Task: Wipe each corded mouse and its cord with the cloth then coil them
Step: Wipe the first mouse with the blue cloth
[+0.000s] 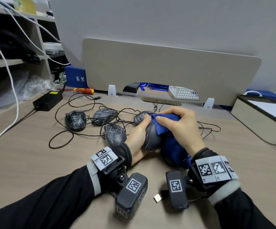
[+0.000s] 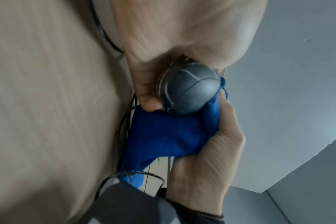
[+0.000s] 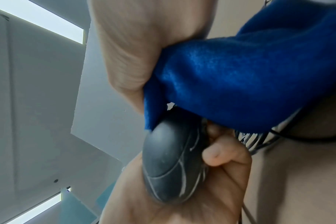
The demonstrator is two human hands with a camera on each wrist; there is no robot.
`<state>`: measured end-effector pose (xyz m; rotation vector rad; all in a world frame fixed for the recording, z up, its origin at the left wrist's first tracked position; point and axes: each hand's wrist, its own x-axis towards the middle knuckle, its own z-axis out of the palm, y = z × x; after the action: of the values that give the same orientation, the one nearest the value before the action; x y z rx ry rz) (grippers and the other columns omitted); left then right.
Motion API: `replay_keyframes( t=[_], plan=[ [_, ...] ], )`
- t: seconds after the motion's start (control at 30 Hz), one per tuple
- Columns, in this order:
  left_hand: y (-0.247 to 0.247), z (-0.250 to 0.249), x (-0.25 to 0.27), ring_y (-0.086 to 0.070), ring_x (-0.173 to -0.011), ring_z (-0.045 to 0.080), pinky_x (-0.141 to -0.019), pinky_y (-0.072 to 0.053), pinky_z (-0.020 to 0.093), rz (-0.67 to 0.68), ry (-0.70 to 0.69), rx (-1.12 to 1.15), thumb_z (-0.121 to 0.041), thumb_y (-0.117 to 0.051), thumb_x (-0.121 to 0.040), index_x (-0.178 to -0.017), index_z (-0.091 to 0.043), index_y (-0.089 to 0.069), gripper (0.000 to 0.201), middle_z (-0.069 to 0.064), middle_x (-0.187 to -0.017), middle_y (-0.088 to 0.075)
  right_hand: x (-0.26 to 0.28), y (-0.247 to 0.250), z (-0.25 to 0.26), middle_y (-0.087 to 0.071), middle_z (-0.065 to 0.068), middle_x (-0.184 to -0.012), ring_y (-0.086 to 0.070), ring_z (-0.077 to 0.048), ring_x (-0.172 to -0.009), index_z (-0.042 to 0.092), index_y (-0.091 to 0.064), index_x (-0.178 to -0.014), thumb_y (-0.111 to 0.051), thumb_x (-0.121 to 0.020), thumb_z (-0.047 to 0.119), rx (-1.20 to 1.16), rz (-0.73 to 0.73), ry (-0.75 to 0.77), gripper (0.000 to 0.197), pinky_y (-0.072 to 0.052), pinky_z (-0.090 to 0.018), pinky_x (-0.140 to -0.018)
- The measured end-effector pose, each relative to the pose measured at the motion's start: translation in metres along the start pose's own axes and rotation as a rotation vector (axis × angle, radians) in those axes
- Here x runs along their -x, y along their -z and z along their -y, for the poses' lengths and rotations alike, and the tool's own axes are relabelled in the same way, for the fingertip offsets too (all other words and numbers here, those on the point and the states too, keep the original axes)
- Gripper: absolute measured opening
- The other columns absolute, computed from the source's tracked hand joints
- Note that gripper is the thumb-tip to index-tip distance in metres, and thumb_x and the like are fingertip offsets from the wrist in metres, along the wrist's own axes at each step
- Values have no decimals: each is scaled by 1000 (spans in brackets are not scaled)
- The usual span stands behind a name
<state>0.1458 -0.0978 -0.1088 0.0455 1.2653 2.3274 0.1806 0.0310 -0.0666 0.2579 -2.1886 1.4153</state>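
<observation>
Blue cloth [image 1: 167, 128] is bunched in the right hand [image 1: 182, 123], fingers curled round it, and pressed vs. the dark grey mouse [image 1: 151, 138] gripped by the left hand [image 1: 138, 138], just above the counter [image 1: 51, 162], centre-front. White scribble marks are seen on its shell in both wrist views; cloth covers its far side. Four more scribbled mice are laid behind: one at far left [image 1: 75, 120], one beside it [image 1: 105, 115], one [image 1: 115, 134] just left of the left hand, one [image 1: 140, 117] partly hidden behind the hands. Their cords [image 1: 77, 103] are tangled loose across the counter. A USB plug [image 1: 157, 197] lies near the right wrist. Power brick [image 1: 47, 100] and screwdriver [image 1: 82, 90] are at back left.
</observation>
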Motion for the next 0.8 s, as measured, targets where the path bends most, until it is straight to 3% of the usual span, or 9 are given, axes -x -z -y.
replay_keyframes(
  t=[0.17, 0.23, 0.3, 0.37, 0.47, 0.53, 0.6, 0.7, 0.8],
  plan=[
    [1, 1, -2, -70, -74, 19, -72, -57, 32, -29, -46, 121, -39, -41, -104, -95, -6, -64, 41, 12, -80, -69, 9, -8, 15, -74, 0, -76, -65, -4, -73, 20, -74, -73, -79, -75, -2, -3, 318, 32, 23, -50, -18, -71],
    [1, 1, -2, -68, -74, 19, -68, -58, 29, 7, -29, 162, -31, -37, -105, -96, -8, -61, 35, 10, -80, -67, 6, -7, 12, -73, 5, -76, -65, -3, -74, 25, -74, -73, -79, -76, -1, -20, 256, 35, 26, -49, -17, -71],
    [0, 0, 0, -68, -75, 22, -63, -55, 30, 27, 1, 138, -37, -38, -103, -99, -13, -67, 38, 9, -87, -70, 2, -3, 7, -72, 12, -76, -65, -2, -76, 26, -74, -74, -78, -79, 2, -31, 128, 29, 25, -48, -17, -72],
    [1, -2, 3, -68, -73, 23, -63, -53, 31, 22, -2, 120, -42, -43, -100, -93, -15, -72, 40, 9, -85, -71, 3, -3, 6, -72, 12, -76, -64, -2, -76, 20, -75, -77, -77, -80, 1, -28, 138, 32, 19, -48, -17, -72],
    [6, -4, 1, -67, -69, 22, -65, -54, 29, -13, -5, 220, -41, -47, -99, -70, -11, -71, 48, 10, -74, -66, 11, -8, 14, -70, 9, -73, -62, 2, -71, 12, -76, -78, -78, -76, -4, 39, 430, 68, 16, -46, -13, -71],
    [7, -5, 1, -64, -72, 22, -71, -51, 31, -7, 21, 247, -41, -49, -98, -70, -10, -67, 45, 9, -73, -61, 12, -9, 16, -71, 5, -74, -62, 0, -71, 9, -78, -79, -79, -76, -3, 91, 525, 82, 13, -46, -12, -70],
    [7, -5, 0, -66, -68, 23, -63, -54, 29, -4, 11, 223, -40, -48, -98, -74, -8, -69, 45, 10, -73, -64, 9, -5, 15, -73, 1, -76, -63, -2, -72, 8, -78, -79, -80, -76, -2, 39, 463, 29, 11, -47, -13, -71],
    [5, -6, 0, -69, -72, 25, -59, -57, 30, -38, 2, 188, -43, -45, -100, -99, -7, -70, 44, 13, -85, -71, 4, -2, 10, -72, 13, -75, -63, 1, -73, 15, -76, -78, -78, -78, 0, 47, 220, 63, 15, -47, -12, -69],
    [5, -4, 0, -67, -80, 26, -68, -55, 33, -61, 12, 177, -44, -44, -99, -91, -10, -73, 45, 13, -85, -69, 6, -8, 13, -70, 15, -73, -62, 1, -72, 13, -75, -78, -77, -78, -2, 60, 295, 103, 14, -46, -13, -70]
  ],
)
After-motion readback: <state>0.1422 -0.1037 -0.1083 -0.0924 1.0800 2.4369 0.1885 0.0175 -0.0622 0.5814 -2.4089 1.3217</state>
